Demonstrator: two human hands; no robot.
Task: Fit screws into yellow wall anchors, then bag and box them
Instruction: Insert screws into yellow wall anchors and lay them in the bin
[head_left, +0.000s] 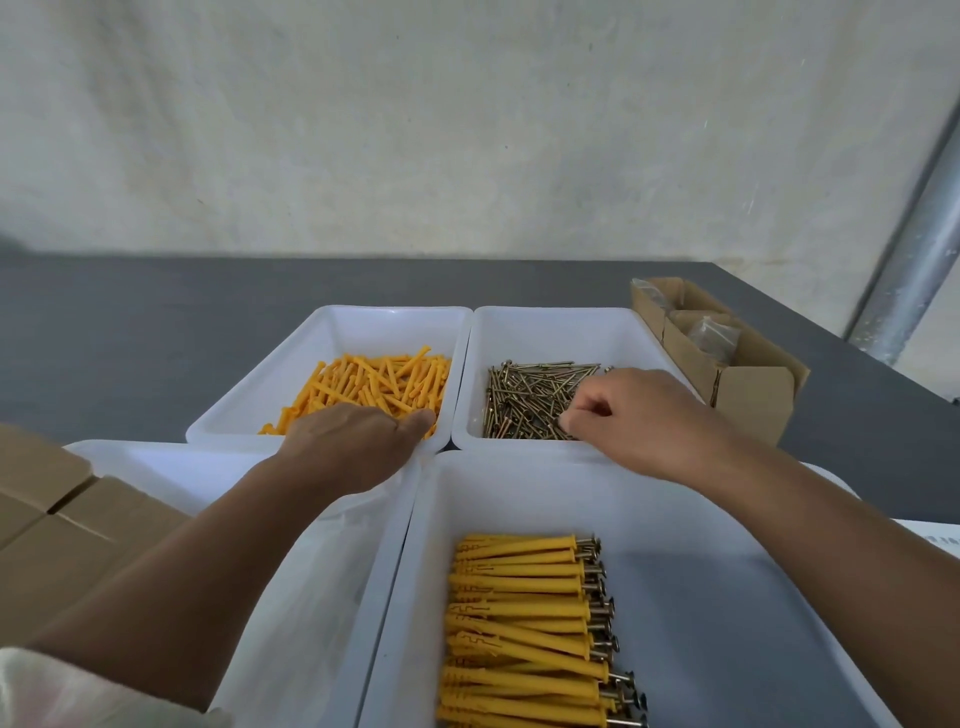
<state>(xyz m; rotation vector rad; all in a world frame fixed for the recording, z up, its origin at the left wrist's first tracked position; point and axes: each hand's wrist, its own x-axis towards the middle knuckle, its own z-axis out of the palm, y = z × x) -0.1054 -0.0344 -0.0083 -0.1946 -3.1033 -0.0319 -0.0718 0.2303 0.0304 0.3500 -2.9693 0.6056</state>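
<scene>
Cardboard box (748, 395) flanks screws (524, 395) the right hand (639, 415) seemingly pinches; left hand (348, 441) over anchors (374, 379), grip hidden.

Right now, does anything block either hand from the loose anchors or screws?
Nothing visible. The left hand reaches down onto the yellow anchors in their white bin; the right hand, fingers curled, is at the screws.

yellow anchors (374, 387): heaped far-L | screws (524, 402): heaped far-R | fitted sets (524, 613): rowed near

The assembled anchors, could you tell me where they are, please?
Head view, lower centre: the assembled anchors lie stacked in the nearest white bin, directly before the screw bin.
</scene>
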